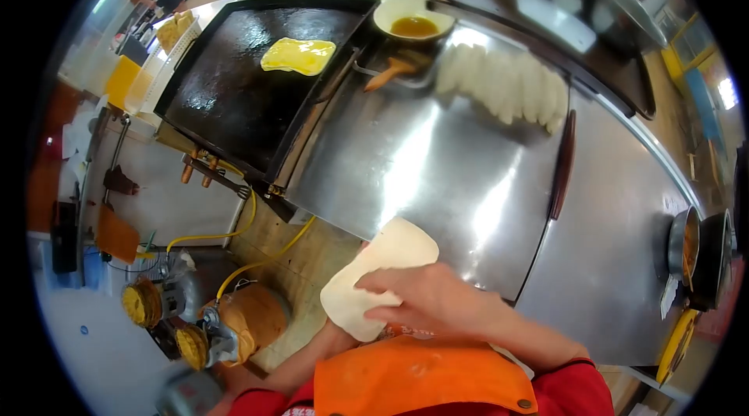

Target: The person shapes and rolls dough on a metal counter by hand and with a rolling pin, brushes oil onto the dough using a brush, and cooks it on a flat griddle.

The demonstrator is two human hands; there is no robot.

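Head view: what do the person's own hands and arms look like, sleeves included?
The right hand shows no glove; the left hand is mostly hidden. The left sleeve and the right sleeve are red, the right one with a dark edge at its cuff. No cables show on either arm.

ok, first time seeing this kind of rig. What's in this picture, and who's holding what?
There's no robot: this single view comes from a camera worn on a person's head, looking forward and down at two bare hands. The left hand, mostly hidden, seems to support a flat sheet of dough; the right hand is over it, thumb and fingers apart. Ahead, pale, blurred pieces lie in a row on a steel counter. To the left, a dark griddle bears one yellow-topped piece.
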